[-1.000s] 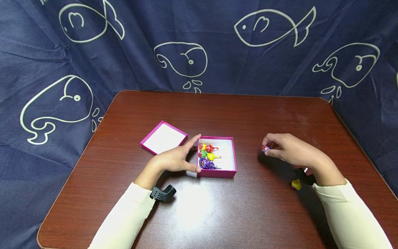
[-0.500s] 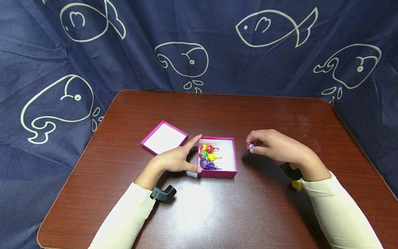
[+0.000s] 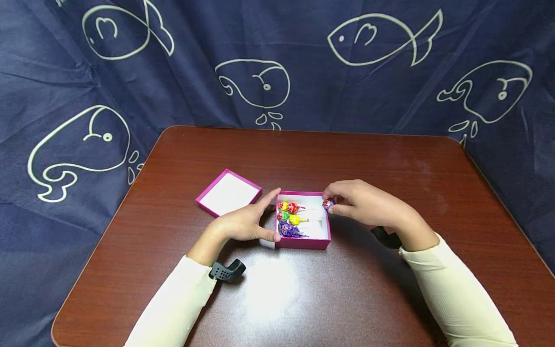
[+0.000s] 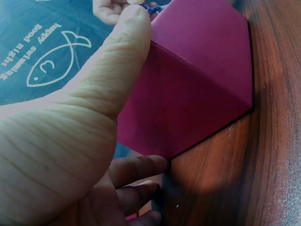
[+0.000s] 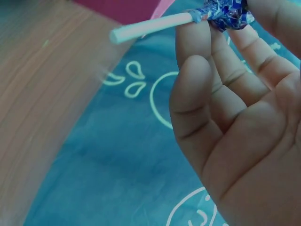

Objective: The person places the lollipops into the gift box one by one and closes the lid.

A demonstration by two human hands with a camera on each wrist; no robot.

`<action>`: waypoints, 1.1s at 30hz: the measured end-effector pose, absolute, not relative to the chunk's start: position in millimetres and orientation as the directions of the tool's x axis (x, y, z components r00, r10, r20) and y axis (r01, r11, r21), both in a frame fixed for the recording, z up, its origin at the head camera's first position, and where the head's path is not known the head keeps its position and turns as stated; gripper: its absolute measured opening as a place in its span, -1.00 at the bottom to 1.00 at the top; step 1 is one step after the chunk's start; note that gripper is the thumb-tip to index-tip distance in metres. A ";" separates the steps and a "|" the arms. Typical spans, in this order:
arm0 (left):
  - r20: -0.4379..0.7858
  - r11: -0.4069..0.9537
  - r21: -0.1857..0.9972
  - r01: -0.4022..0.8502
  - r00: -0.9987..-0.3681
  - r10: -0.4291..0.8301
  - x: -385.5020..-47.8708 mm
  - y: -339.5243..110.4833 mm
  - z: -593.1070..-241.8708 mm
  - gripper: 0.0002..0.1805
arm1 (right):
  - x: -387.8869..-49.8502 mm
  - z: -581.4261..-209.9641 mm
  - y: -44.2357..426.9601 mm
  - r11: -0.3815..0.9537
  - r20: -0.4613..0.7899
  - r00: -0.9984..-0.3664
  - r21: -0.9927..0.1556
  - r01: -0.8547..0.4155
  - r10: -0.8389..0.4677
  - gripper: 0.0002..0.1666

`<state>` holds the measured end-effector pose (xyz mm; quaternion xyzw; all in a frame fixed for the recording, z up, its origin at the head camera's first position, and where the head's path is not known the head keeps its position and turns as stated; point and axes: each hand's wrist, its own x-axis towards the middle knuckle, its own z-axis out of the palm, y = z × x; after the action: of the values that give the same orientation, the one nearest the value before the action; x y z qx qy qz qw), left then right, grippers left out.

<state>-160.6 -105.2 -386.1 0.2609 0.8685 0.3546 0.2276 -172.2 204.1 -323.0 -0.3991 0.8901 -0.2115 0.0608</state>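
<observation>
A pink box (image 3: 303, 244) with a white inside stands on the table, holding several wrapped lollipops along its left part: a red lollipop (image 3: 293, 207), a yellow lollipop (image 3: 296, 219) and purple ones (image 3: 288, 230) among them. My left hand (image 3: 244, 222) grips the box's left side, thumb at the front corner and forefinger at the back corner. Over the box's right edge, my right hand (image 3: 368, 205) pinches a blue-purple wrapped lollipop (image 3: 327, 205) by its head. In the right wrist view, the white stick (image 5: 155, 27) of that lollipop sticks out free.
The pink box lid (image 3: 230, 193) lies with its white inside up, behind the left hand. A brown wooden table (image 3: 347, 299) carries everything. Dark blue cloth (image 3: 303, 43) with white fish drawings hangs behind the table.
My right hand has carried the blue-purple lollipop leftward to the box's right edge. The yellow lollipop on the table has become hidden by the right arm. My left hand has stayed put.
</observation>
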 end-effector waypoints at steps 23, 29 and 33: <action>-0.188 0.588 0.747 0.309 -0.751 0.633 -161.5 -106.2 -387.6 0.26 | -175.6 -334.4 139.9 0.424 0.107 -0.505 -0.412 -0.806 -0.857 -0.80; -0.171 0.590 0.739 0.325 -0.757 0.631 -160.9 -106.2 -386.2 0.25 | -181.1 -344.2 132.7 0.429 0.066 -0.501 -0.428 -0.795 -0.863 -0.83; -0.176 0.585 0.746 0.319 -0.752 0.635 -161.2 -106.4 -387.9 0.25 | -184.8 -350.7 129.5 0.427 0.043 -0.490 -0.427 -0.797 -0.871 -0.84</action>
<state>-161.2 -106.4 -387.9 0.2762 0.8630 0.3624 0.2181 -184.8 129.5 -350.7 -0.4964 0.8398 -0.1997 0.0922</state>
